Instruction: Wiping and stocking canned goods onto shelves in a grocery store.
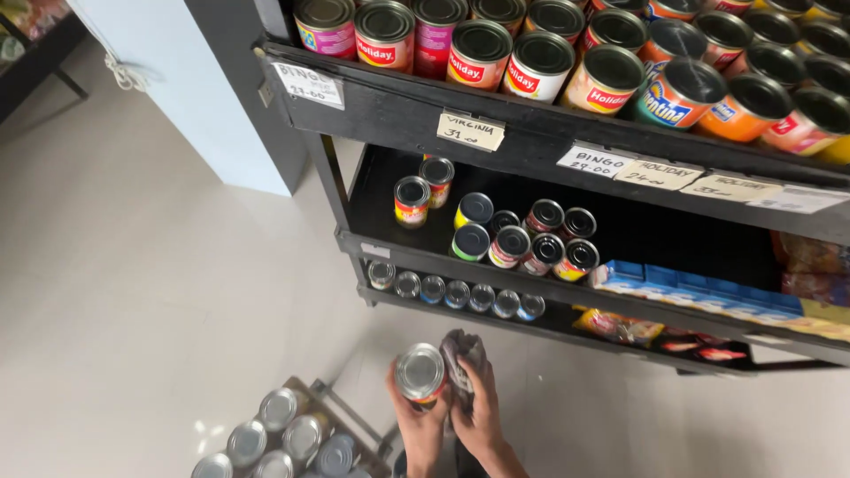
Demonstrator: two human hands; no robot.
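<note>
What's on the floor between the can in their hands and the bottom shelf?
Nothing: the head view shows bare pale floor between the can and the bottom shelf.

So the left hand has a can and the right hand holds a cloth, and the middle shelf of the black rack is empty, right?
Not quite. The head view shows the left hand holding a can and the right hand a cloth, but the middle shelf of the black rack holds a cluster of small cans.

Both hands raised together, left hand (pixel 418 423) and right hand (pixel 481 416) fingers curled closed.
</note>
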